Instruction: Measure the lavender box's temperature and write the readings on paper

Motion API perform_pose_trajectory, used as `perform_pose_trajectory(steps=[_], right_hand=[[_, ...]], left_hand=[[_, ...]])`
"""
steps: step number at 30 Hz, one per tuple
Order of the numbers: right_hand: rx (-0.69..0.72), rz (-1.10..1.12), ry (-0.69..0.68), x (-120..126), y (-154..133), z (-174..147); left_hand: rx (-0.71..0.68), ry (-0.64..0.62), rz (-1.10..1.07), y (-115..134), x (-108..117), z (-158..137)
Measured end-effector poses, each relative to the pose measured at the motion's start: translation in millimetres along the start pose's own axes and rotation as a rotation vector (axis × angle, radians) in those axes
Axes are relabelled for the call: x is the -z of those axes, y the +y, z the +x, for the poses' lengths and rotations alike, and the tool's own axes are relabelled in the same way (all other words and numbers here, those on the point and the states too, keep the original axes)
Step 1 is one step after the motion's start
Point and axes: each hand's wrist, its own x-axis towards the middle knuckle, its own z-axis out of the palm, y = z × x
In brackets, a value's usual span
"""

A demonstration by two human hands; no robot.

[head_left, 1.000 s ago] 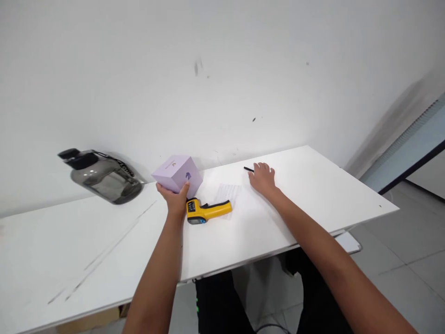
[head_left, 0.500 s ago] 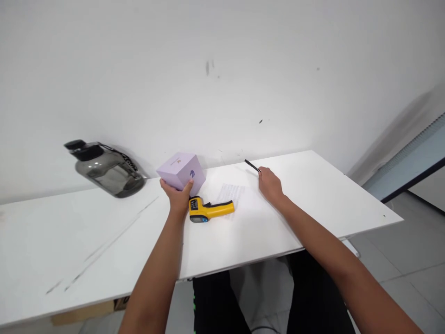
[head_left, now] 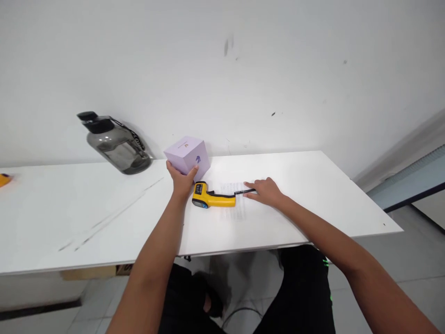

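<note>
My left hand is wrapped round the lower near side of a lilac cube-shaped box, thumb on its front face. Just right of that hand, a yellow and black infrared thermometer gun lies on its side, its handle pointing right. A slim black pen lies by the handle's end, its left tip at the handle. My right hand is over the pen's right end, with thumb and forefinger spread on either side of it. Faintly printed paper shows beneath the thermometer and pen.
A grey see-through bottle with a black lid and strap is at the back left by the wall. An orange-yellow object is cut off at the left edge. The white table ends at the right, with a grey panel beyond.
My right hand has brought the pen down and left to the thermometer's handle, and its fingers have spread. My left hand stays on the box. The camera view has shifted.
</note>
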Motion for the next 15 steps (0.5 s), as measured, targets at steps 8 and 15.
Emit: perform_pose_trajectory(steps=[8,15], right_hand=[[0.057,0.172,0.367,-15.2,7.6,-9.3],[0.149,0.728,0.356,-9.1,-1.4,6.1]], left_hand=[[-0.032,-0.021,-0.020,1.6,-1.9,-1.2],[-0.032,-0.002,-0.012,-7.0,-0.2,2.8]])
